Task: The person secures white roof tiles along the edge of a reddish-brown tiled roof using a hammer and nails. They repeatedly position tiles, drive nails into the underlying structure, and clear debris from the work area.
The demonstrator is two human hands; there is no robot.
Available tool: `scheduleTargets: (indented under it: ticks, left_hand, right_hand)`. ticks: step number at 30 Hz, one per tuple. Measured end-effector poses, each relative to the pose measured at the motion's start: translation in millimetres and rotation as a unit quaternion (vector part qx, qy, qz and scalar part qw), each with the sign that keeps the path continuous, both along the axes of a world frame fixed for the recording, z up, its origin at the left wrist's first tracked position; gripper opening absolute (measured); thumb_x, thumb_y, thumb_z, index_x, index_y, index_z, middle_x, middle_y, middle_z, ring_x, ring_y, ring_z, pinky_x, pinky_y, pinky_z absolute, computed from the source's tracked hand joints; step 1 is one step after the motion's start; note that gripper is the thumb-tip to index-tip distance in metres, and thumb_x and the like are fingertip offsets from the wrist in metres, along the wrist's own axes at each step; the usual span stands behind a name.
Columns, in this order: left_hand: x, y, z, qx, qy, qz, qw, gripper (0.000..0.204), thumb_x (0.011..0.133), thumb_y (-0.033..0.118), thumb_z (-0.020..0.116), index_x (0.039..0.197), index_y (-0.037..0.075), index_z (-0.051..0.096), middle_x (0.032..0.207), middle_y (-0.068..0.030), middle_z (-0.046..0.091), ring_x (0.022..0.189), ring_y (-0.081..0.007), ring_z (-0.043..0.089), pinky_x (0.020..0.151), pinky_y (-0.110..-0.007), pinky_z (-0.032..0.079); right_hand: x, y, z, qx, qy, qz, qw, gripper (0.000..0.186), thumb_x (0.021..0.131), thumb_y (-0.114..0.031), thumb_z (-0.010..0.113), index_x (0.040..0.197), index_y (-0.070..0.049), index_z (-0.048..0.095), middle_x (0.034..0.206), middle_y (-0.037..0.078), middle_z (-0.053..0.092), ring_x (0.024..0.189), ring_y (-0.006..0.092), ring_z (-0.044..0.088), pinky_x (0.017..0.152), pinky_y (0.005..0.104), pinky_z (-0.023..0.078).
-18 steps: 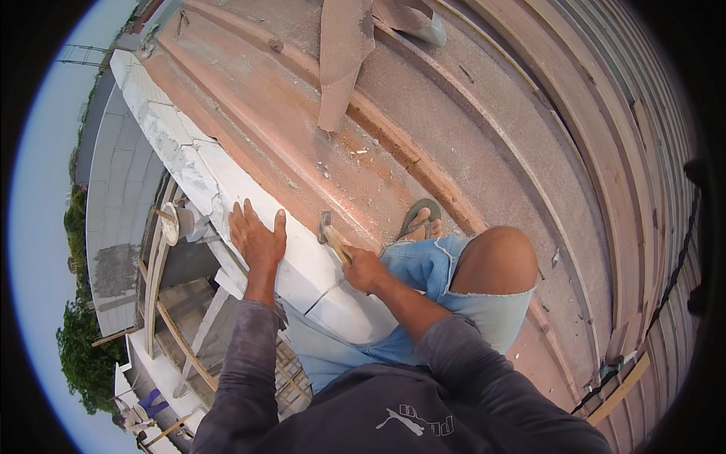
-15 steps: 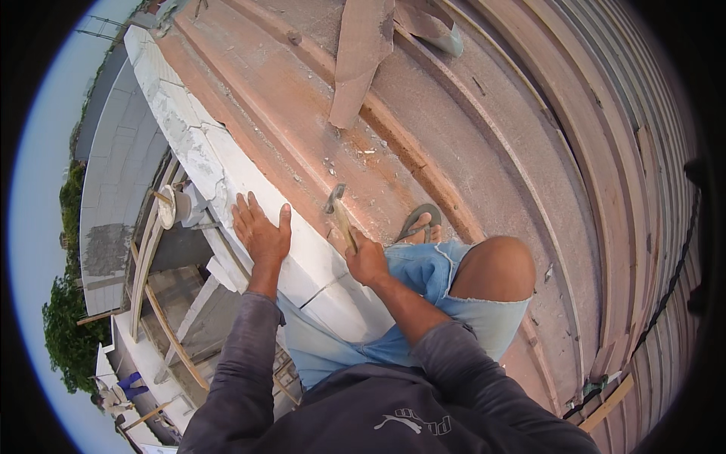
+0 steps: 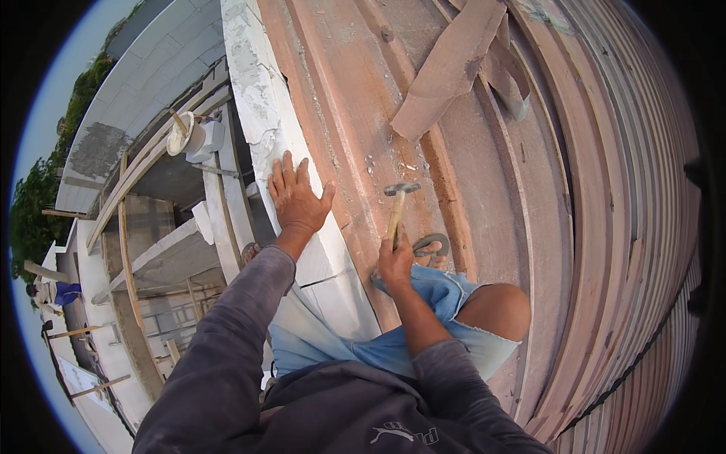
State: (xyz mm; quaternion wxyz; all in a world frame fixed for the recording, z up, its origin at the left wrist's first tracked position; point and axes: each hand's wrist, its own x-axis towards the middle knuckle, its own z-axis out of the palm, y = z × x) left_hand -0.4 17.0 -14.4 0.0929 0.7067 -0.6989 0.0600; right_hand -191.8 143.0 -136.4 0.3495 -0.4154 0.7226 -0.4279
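Observation:
My right hand (image 3: pixel 396 261) is closed around the wooden handle of a hammer (image 3: pixel 397 208). Its dark metal head points away from me, above the reddish ribbed metal roof (image 3: pixel 333 91). Flat on top of the white block wall (image 3: pixel 325 250) lies my left hand (image 3: pixel 299 198), fingers spread and holding nothing. Cracked, rough white mortar covers the wall top just beyond that hand. My sandalled right foot (image 3: pixel 431 250) rests on the roof beside the hammer hand.
A bent strip of reddish sheet metal (image 3: pixel 450 72) lies on the roof ahead, with small rubble near it. Left of the wall are wooden planks (image 3: pixel 219 219) over a drop, and a white bucket (image 3: pixel 184 135). Another person (image 3: pixel 57 291) is far off at the left.
The view has swung, so the wall and roof appear shifted right. The hammer has moved away from the wall, its head now farther over the roof. My left hand stays on the wall.

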Motion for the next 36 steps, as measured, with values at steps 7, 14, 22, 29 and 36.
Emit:
scheduleTargets:
  ticks: [7,14,22,29,36]
  left_hand:
    - [-2.6,5.2,8.0,0.007,0.017,0.005,1.000,0.078,0.096,0.053,0.070,0.156,0.006,0.053,0.173,-0.0234,0.029,0.164,-0.0427,0.018,0.132,-0.060,0.012]
    - [-2.3,3.6,10.2,0.011,0.031,0.007,0.999,0.076,0.096,0.054,0.070,0.154,0.006,0.055,0.173,-0.0228,0.029,0.164,-0.0424,0.018,0.133,-0.060,0.012]
    - [-3.2,4.6,11.9,0.016,0.017,0.007,1.000,0.077,0.098,0.056,0.067,0.155,0.007,0.054,0.173,-0.0227,0.028,0.164,-0.0428,0.016,0.133,-0.060,0.009]
    - [-2.7,3.5,9.1,0.017,0.028,0.002,0.999,0.075,0.096,0.050,0.071,0.155,0.007,0.054,0.172,-0.0235,0.029,0.164,-0.0434,0.017,0.132,-0.062,0.012]
    - [-2.0,1.7,4.2,0.010,-0.002,0.004,1.000,0.075,0.095,0.052,0.070,0.154,0.009,0.055,0.173,-0.0233,0.027,0.164,-0.0440,0.016,0.133,-0.061,0.011]
  right_hand:
    - [-4.3,1.4,3.2,0.176,-0.223,0.092,0.954,0.059,0.106,-0.012,0.061,0.162,-0.001,0.048,0.084,0.010,0.069,0.064,0.0158,0.064,0.055,0.0343,0.054]
    - [0.6,6.5,9.2,0.228,-0.220,0.165,0.934,0.059,0.108,-0.012,0.059,0.165,-0.005,0.045,0.082,0.007,0.065,0.058,0.0132,0.060,0.049,0.0320,0.051]
    - [7.1,7.8,21.3,0.154,-0.207,0.085,0.963,0.058,0.103,-0.012,0.062,0.158,0.003,0.052,0.095,0.014,0.074,0.078,0.0180,0.070,0.067,0.0362,0.057]
    - [11.0,5.1,27.3,0.149,-0.235,0.043,0.960,0.060,0.107,-0.011,0.059,0.165,-0.007,0.044,0.085,0.009,0.066,0.056,0.0160,0.060,0.049,0.0343,0.052]
    - [16.8,7.2,22.4,0.216,-0.237,0.125,0.939,0.060,0.102,-0.013,0.060,0.160,-0.001,0.049,0.087,0.017,0.073,0.063,0.0212,0.070,0.055,0.0410,0.058]
